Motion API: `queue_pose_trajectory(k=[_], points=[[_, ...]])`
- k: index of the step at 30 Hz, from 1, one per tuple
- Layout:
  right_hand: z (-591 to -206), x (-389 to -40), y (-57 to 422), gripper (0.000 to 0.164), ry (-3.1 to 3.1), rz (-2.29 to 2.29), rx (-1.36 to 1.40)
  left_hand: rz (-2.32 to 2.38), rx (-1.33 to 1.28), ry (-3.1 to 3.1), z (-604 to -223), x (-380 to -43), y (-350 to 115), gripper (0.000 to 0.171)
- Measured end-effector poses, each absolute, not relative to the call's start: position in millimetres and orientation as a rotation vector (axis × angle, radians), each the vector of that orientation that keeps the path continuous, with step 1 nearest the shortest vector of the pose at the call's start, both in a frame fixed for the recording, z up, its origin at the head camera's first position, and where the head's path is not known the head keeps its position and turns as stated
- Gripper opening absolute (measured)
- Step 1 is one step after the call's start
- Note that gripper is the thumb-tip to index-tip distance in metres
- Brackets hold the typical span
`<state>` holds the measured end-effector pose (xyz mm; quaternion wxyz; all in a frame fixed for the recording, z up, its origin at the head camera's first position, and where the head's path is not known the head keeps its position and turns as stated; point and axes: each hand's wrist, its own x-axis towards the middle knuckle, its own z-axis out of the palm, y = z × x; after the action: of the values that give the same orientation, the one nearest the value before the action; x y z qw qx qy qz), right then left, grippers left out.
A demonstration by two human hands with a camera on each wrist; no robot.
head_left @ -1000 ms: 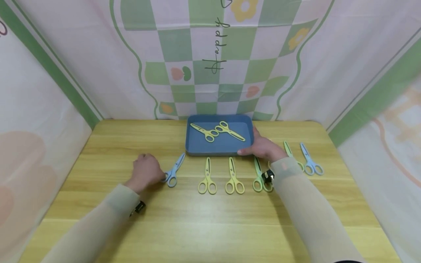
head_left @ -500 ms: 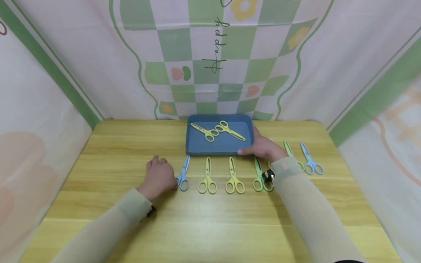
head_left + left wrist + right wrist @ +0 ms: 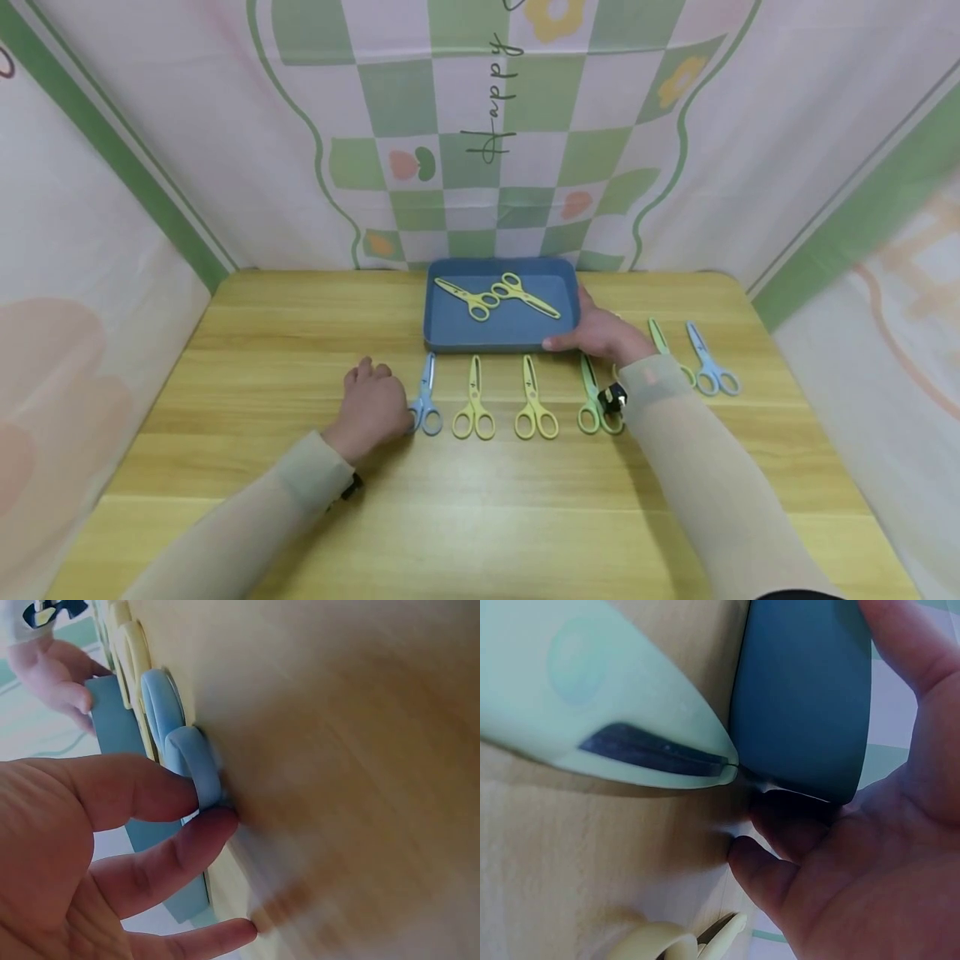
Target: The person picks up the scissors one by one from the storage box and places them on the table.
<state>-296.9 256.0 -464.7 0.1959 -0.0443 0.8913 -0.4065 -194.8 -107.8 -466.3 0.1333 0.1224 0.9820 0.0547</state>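
My left hand (image 3: 372, 407) pinches one handle loop of a pair of blue scissors (image 3: 427, 385), which lies with its blades pointing to the back. The left wrist view shows thumb and index finger at the blue loop (image 3: 198, 761), low over the wood. At the right end of a blue tray (image 3: 457, 332) my right hand (image 3: 600, 332) grips the corner, thumb on the front wall and fingers behind. Inside the tray lie two yellow scissors (image 3: 528, 300), their handles meeting. The right wrist view has the fingers against the tray's wall (image 3: 802, 697).
Beside the blue pair, yellow scissors (image 3: 473, 408), a second yellow pair (image 3: 534, 408) and green scissors (image 3: 589, 400) form a row before the tray. More green scissors (image 3: 660, 337) and blue scissors (image 3: 708, 367) lie right; the right arm partly covers some. Curtain cloth (image 3: 480, 200) hangs behind.
My left hand has slid the blue scissors right, beside the yellow pair, and turned them from slanted to nearly straight. The right hand and the tray have stayed put.
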Motion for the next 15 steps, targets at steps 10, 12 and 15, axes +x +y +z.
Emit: queue_pose_trajectory(k=[10, 12, 15], points=[[-464, -298, 256, 0.133, 2.515, -1.121, -0.138, 0.378, 0.304, 2.806, -442, -216, -111, 0.042], [-463, -297, 256, 0.133, 2.519, -1.109, -0.138, 0.569, 0.293, 2.762, -431, -223, -111, 0.044], [-463, -297, 256, 0.133, 2.513, -1.116, -0.136, 0.887, 0.237, 2.643, -414, -234, -112, 0.062]])
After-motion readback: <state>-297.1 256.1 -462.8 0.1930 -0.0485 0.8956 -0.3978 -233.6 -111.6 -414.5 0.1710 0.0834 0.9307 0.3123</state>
